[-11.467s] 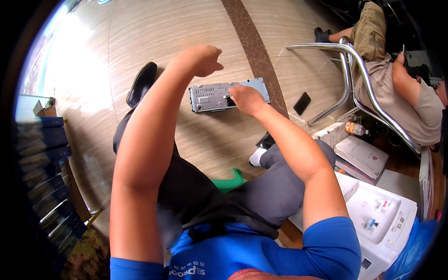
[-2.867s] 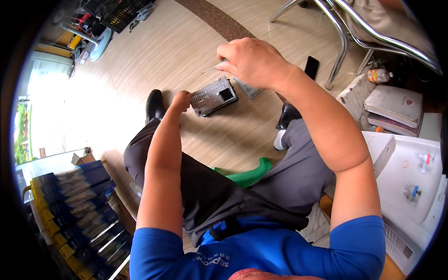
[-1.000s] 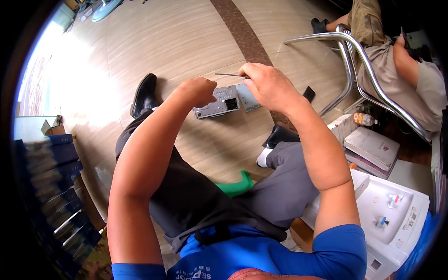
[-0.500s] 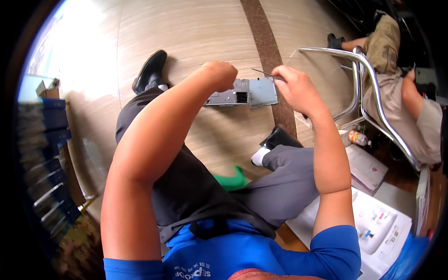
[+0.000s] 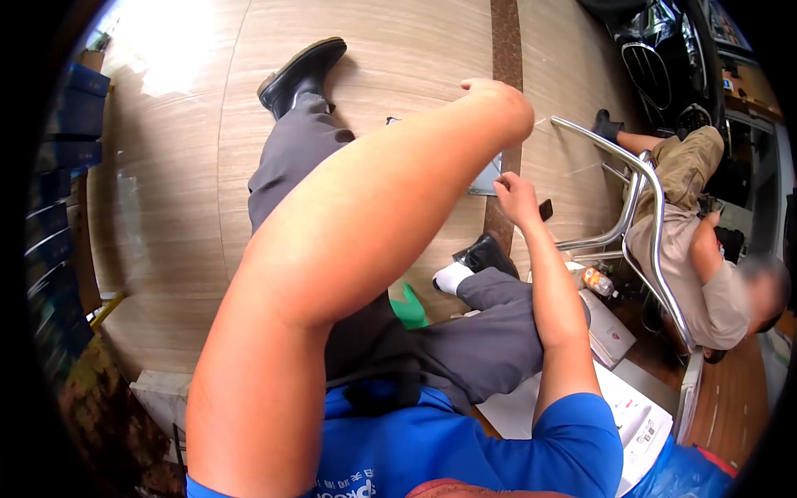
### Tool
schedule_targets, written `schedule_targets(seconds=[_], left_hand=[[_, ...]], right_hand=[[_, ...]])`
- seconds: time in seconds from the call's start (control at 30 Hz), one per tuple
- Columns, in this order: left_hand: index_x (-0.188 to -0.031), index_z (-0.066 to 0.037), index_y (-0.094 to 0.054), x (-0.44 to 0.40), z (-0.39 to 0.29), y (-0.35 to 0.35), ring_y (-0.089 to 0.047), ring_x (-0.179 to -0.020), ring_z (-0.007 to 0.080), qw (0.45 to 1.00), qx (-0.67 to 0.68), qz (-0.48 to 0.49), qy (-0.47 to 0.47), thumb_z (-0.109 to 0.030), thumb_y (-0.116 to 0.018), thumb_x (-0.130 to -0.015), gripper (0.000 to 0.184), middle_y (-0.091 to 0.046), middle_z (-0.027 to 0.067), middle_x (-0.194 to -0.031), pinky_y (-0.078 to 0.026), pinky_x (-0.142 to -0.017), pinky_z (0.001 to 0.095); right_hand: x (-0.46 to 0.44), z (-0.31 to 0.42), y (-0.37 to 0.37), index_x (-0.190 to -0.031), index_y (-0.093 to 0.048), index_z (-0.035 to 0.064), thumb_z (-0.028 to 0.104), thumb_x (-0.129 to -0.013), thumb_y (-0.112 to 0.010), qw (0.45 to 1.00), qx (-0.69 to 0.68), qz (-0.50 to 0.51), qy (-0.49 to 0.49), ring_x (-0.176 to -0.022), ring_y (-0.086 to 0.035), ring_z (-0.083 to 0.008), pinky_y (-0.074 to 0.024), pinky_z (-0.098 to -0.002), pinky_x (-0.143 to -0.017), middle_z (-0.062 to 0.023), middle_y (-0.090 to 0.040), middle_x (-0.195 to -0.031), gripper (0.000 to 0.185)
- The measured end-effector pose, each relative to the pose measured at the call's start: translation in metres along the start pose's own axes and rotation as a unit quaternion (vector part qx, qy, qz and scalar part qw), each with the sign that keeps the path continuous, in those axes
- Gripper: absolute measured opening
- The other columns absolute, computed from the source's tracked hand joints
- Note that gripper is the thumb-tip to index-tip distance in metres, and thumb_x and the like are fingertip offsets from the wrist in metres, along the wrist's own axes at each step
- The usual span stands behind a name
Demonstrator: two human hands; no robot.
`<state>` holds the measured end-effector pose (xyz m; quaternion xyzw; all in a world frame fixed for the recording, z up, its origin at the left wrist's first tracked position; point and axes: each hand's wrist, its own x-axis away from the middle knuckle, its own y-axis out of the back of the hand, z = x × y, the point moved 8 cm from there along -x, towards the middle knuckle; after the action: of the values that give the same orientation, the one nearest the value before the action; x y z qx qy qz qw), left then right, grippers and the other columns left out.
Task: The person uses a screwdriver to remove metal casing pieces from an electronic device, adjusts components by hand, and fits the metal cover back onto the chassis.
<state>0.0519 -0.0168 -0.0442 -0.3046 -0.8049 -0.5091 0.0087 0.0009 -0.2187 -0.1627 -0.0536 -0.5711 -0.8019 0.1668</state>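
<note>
My left hand [image 5: 502, 104] is stretched far forward and right, above the floor strip, its fingers mostly hidden behind the wrist. Beneath that forearm, the metal box-shaped unit is almost fully covered; just a small corner [image 5: 393, 121] shows. A pale blue-grey metal plate [image 5: 485, 179] peeks out beside the forearm, on the floor. My right hand [image 5: 518, 197] is at the plate's right edge, fingers pinched on the thin screwdriver, whose shaft is barely visible against the plate.
A black phone [image 5: 545, 209] lies right of my right hand. Further right are a metal-framed chair [image 5: 656, 241] with a seated person, a bottle [image 5: 598, 282], books [image 5: 610, 328] and a white dispenser [image 5: 635, 415]. A green object [image 5: 408, 307] is between my legs; blue boxes [image 5: 79, 116] stand left.
The view has shifted and turned. My left hand has swung right and forward, its forearm now covering the unit. My right hand has come down to the plate with the screwdriver.
</note>
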Motion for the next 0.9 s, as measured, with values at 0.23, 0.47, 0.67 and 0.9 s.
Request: schedule_targets(seconds=[0.23,0.47,0.67,0.9], left_hand=[[-0.114,-0.008,-0.072,0.004,-0.001,0.025,-0.067,-0.107,0.0286,1.000,0.005,0.009,-0.014,-0.011,-0.068,-0.082,0.031,-0.070,0.0108,-0.118,-0.053,-0.083,0.0461],[-0.111,-0.007,-0.072,0.000,0.011,0.021,-0.068,-0.104,0.0292,0.999,0.022,0.033,-0.001,-0.008,-0.064,-0.084,0.028,-0.070,0.0117,-0.114,-0.054,-0.079,0.0451],[-0.132,-0.011,-0.062,-0.008,0.023,0.009,-0.055,-0.127,0.0321,0.996,-0.001,0.091,-0.007,-0.024,-0.068,-0.088,0.046,-0.060,0.0111,-0.135,-0.036,-0.108,0.0570],[-0.121,-0.008,-0.068,-0.006,0.034,0.005,-0.064,-0.112,0.0337,0.998,0.007,0.063,0.023,-0.010,-0.061,-0.088,0.033,-0.066,0.0120,-0.124,-0.046,-0.094,0.0560]], right_hand=[[-0.026,0.031,-0.045,-0.093,-0.068,0.0051,0.021,-0.087,-0.063,0.991,-0.029,-0.057,0.115,-0.086,-0.065,-0.0378,-0.0512,-0.0446,-0.075,-0.0183,-0.068,-0.090,0.018],[-0.042,0.056,-0.057,-0.092,-0.066,0.0081,0.020,-0.089,-0.061,0.985,0.052,-0.063,0.154,-0.091,-0.064,-0.0340,-0.0508,-0.0466,-0.080,-0.0140,-0.066,-0.093,0.013],[-0.048,0.064,-0.062,-0.089,-0.065,0.0056,0.019,-0.088,-0.060,0.987,0.140,0.033,0.070,-0.091,-0.064,-0.0363,-0.0515,-0.0478,-0.079,-0.0162,-0.067,-0.093,0.015],[-0.051,0.050,-0.057,-0.097,-0.066,0.0037,0.009,-0.085,-0.057,0.989,0.129,0.030,0.069,-0.096,-0.064,-0.0388,-0.0516,-0.0473,-0.085,-0.0219,-0.065,-0.101,0.016]])
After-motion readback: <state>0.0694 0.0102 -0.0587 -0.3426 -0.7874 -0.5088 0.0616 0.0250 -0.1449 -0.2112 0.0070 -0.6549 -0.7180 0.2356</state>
